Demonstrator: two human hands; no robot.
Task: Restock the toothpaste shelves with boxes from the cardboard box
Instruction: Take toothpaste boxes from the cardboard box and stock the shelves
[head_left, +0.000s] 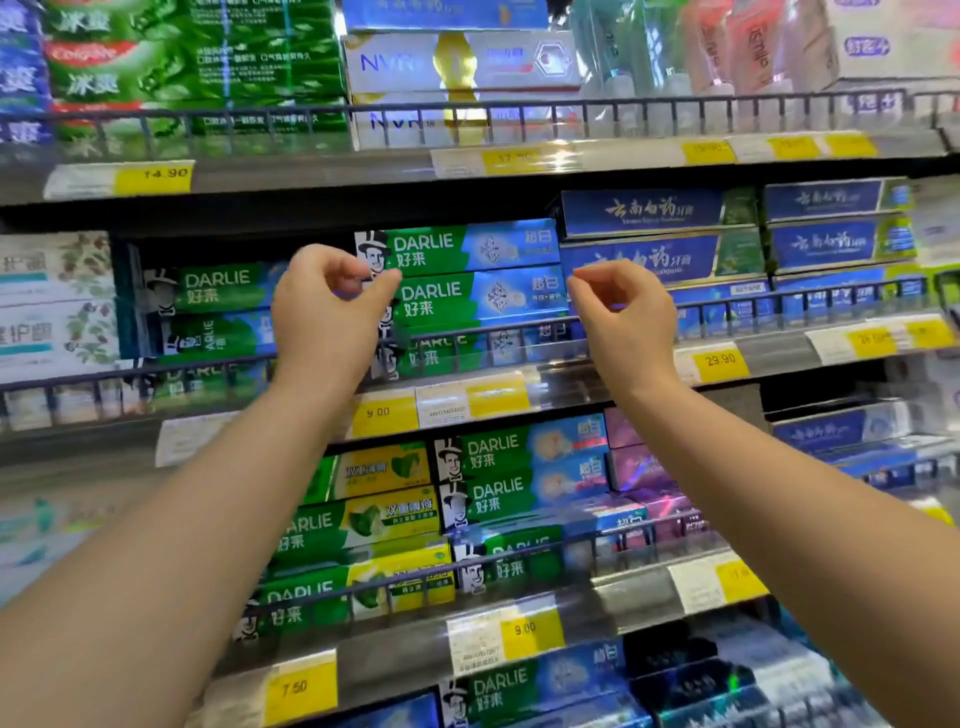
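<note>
A stack of green-and-blue Darlie toothpaste boxes (457, 296) lies lengthwise on the middle shelf behind a black wire rail (519, 338). My left hand (327, 317) is raised at the left end of the stack, its loosely curled thumb and fingers just in front of the second box's end. My right hand (623, 317) is level with it at the stack's right end, fingers loosely curled, fingertips beside the box end. Neither hand visibly encloses a box. A lower stack of the same boxes (218, 312) sits to the left. The cardboard box is out of view.
Dark blue toothpaste boxes (660, 239) fill the shelf to the right, white floral boxes (57, 301) the left. The shelf above carries green Colgate boxes (182, 62) and white NVR boxes (457, 62). More Darlie boxes (498, 483) sit below. Yellow price tags (384, 413) line the shelf edges.
</note>
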